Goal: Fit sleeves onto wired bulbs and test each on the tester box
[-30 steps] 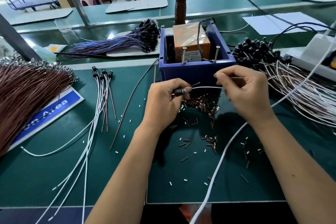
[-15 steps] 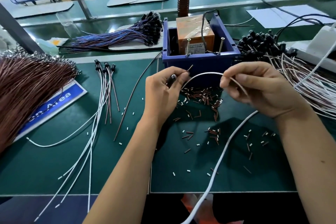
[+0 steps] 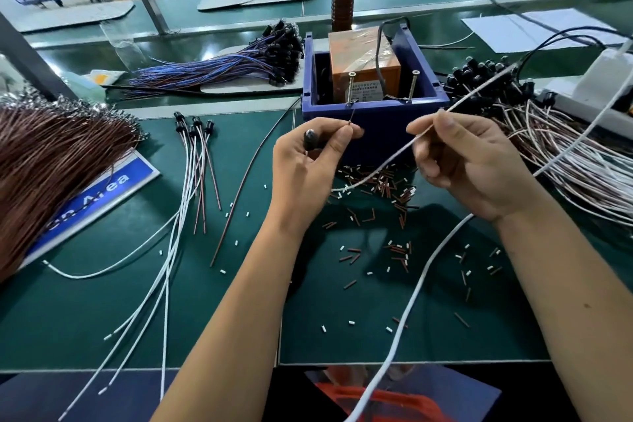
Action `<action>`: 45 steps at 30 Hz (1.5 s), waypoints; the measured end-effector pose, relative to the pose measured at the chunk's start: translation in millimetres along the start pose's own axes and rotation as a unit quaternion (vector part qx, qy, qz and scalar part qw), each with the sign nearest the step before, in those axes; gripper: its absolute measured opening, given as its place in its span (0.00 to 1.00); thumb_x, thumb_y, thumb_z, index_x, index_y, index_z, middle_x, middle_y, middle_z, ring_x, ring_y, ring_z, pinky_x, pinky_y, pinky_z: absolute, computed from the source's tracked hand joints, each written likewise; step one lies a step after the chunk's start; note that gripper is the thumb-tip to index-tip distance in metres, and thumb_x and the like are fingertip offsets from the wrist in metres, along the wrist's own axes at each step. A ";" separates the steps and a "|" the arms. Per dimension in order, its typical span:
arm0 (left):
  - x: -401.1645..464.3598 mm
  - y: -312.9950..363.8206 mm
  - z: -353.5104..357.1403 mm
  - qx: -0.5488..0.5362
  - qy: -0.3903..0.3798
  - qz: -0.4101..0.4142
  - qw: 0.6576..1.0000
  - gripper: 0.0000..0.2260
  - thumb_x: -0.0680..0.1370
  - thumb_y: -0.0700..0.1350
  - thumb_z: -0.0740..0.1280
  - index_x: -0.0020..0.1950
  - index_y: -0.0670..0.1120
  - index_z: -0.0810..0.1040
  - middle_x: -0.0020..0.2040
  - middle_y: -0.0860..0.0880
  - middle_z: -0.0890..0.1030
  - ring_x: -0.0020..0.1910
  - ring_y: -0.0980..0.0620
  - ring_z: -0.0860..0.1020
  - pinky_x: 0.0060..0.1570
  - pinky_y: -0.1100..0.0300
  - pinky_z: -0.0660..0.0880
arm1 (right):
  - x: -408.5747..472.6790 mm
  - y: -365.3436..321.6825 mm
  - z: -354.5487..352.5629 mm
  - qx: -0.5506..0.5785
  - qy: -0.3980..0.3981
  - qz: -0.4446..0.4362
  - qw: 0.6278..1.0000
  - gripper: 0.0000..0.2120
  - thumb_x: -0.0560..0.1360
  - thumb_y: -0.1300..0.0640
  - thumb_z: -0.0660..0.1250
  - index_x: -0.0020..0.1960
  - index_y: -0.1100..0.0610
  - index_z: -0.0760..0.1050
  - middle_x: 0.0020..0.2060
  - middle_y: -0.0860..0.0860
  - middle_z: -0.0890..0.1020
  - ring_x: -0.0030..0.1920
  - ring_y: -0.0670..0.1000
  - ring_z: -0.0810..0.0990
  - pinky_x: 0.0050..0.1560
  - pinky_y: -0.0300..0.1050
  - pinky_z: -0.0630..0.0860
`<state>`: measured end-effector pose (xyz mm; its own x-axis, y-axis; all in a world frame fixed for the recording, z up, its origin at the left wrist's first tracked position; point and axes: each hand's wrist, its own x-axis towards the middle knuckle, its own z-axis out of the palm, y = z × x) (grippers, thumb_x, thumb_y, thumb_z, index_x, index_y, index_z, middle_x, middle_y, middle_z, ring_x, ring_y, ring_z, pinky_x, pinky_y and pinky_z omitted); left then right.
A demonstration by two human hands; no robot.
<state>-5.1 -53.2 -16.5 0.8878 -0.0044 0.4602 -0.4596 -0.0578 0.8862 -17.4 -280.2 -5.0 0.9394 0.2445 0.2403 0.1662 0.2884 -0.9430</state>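
Bulb (image 3: 311, 138) gripped in left hand (image 3: 308, 171), brown lead tip just below tester box (image 3: 375, 120) screw (left one); right hand (image 3: 469, 164) pinches white lead, well short.

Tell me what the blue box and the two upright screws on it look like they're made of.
The blue box looks like molded plastic: uniform matte colour, thick rounded rim. The two upright screws look like bare steel or plated metal: silvery, shiny, threaded shanks. The exact metal can't be told.
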 end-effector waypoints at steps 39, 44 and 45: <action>-3.3 3.4 1.7 -0.210 -0.217 -0.297 0.906 0.07 0.78 0.42 0.67 0.45 0.44 0.85 0.47 0.42 0.86 0.24 0.61 0.62 0.23 0.69 0.58 | 4.0 11.8 30.7 -0.065 0.125 0.085 0.986 0.04 0.79 0.67 0.70 0.46 0.61 0.81 0.33 0.55 0.84 0.27 0.47 0.77 0.23 0.36 0.69; -1.9 0.3 1.8 -0.211 -0.194 -0.312 0.906 0.06 0.77 0.42 0.69 0.44 0.42 0.84 0.44 0.41 0.85 0.24 0.60 0.62 0.22 0.69 0.59 | 4.0 9.8 31.6 -0.041 0.116 0.105 0.987 0.08 0.82 0.64 0.67 0.46 0.61 0.82 0.36 0.56 0.84 0.27 0.47 0.77 0.23 0.35 0.69; -1.8 0.1 1.8 -0.214 -0.193 -0.313 0.905 0.06 0.77 0.42 0.69 0.44 0.42 0.84 0.43 0.42 0.85 0.23 0.60 0.62 0.22 0.69 0.59 | 4.1 9.9 31.9 -0.035 0.116 0.108 0.987 0.08 0.82 0.63 0.66 0.46 0.62 0.82 0.36 0.56 0.84 0.28 0.47 0.77 0.23 0.35 0.69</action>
<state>-6.8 -54.9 -17.4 0.8814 -0.4570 -0.1194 0.2428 0.2215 0.9444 -21.5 -246.8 -6.0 0.9972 0.0728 -0.0196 -0.0329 0.1859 -0.9820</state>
